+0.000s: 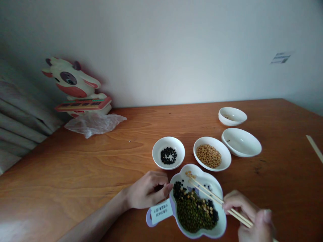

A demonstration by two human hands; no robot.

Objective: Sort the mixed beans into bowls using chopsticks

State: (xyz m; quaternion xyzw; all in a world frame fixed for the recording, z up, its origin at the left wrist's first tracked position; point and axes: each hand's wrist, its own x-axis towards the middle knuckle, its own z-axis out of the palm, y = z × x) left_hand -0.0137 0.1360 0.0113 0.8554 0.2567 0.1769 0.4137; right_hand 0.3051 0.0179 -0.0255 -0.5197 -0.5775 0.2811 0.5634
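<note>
My left hand point(148, 191) is curled with the thumb against the left rim of a flower-shaped white dish point(219, 232). That dish holds mixed green, black and yellow beans. My right hand point(249, 216) grips a pair of wooden chopsticks point(209, 194), whose tips reach over the dish near a few yellow beans at its far rim. A white paper label point(161, 211) with printed text lies at the dish's left side. Beyond the dish stand a small white bowl of black beans point(168, 153) and a white bowl of yellow soybeans point(212, 154).
Two more white bowls point(241, 142) point(232, 116) sit at the back right of the wooden table point(75, 168). A cartoon cow toy point(75, 89) and a crumpled clear plastic bag point(94, 123) stand at the back left by the wall. A wooden stick point(314, 148) lies at the right edge.
</note>
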